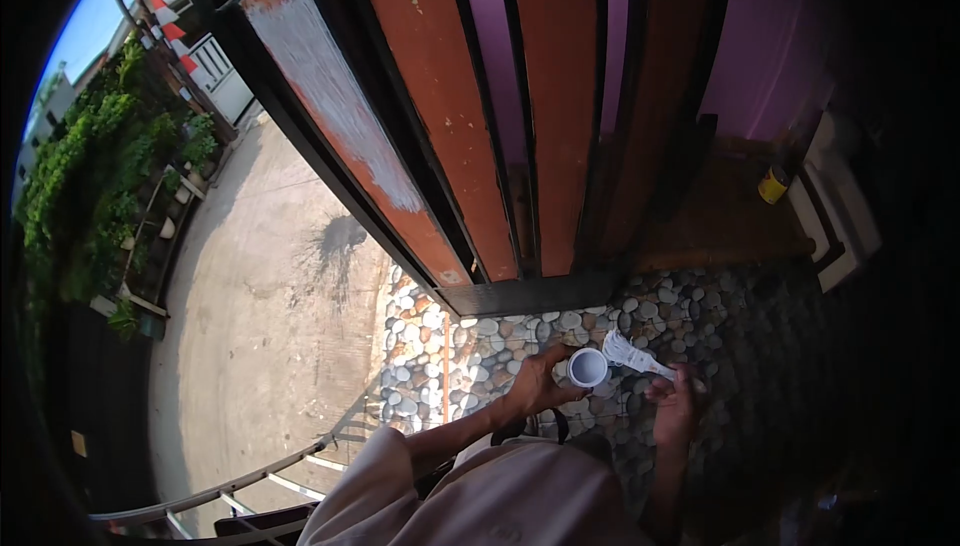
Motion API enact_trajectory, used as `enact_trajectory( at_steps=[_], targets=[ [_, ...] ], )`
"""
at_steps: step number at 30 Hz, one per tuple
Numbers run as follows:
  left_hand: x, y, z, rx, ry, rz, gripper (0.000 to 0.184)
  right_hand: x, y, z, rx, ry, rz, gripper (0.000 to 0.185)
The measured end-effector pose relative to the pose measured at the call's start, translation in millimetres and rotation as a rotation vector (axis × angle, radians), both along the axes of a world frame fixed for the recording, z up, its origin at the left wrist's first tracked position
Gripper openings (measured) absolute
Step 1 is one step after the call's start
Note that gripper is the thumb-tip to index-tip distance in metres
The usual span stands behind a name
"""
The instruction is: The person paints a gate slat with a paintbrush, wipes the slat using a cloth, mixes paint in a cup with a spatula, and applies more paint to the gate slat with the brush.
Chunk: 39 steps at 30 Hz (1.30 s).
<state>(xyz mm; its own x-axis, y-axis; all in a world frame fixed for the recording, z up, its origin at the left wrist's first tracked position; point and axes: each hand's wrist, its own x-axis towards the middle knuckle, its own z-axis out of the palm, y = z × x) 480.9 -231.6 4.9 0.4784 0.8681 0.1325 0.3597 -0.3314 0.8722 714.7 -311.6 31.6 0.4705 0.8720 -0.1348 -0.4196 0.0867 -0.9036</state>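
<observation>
My left hand (538, 383) is closed around a small white cup of pale paint (588, 368), its open top facing up. In my right hand (677, 406) is a paintbrush (640, 357), gripped by the handle. White paint coats the bristles, which sit just right of the cup's rim; whether they touch it I cannot tell. Ahead stands a gate with black metal bars and reddish-brown slats (430, 96). Its leftmost slat carries a streaky coat of whitish paint (335, 86) over the upper and middle part, with brown showing near the bottom.
Pebble-patterned tiles (500, 338) lie under my hands and the gate. A concrete road (250, 276) runs on the left, beside green plants (95, 156). At lower left is a ladder-like metal frame (270, 476). A yellow can (772, 186) stands by the purple wall (760, 46).
</observation>
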Motion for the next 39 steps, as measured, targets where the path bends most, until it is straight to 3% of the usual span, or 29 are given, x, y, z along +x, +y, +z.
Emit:
enact_trajectory(
  at_steps=[11, 18, 24, 26, 32, 39],
  targets=[
    [-114, 58, 5, -0.026, -0.013, 0.477, 0.058, -111, 184, 47, 0.223, -0.143, 0.523, 0.019],
    [-184, 86, 6, 0.0, 0.02, 0.618, 0.057, -197, 257, 121, 0.514, -0.309, 0.603, 0.022],
    [-260, 111, 8, 0.019, -0.012, 0.585, 0.057, -278, 297, 202, 0.905, -0.531, 0.439, 0.019],
    [-285, 118, 11, 0.037, -0.008, 0.582, 0.057, -297, 310, 232, 1.112, -0.819, 0.269, 0.023],
    [-355, 133, 16, -0.001, 0.013, 0.524, 0.057, -353, 319, 295, 1.247, -1.273, -0.109, 0.027],
    [-403, 145, 12, -0.036, -0.061, 0.484, 0.055, -388, 341, 316, 1.308, -1.371, -0.256, 0.031]
  ],
)
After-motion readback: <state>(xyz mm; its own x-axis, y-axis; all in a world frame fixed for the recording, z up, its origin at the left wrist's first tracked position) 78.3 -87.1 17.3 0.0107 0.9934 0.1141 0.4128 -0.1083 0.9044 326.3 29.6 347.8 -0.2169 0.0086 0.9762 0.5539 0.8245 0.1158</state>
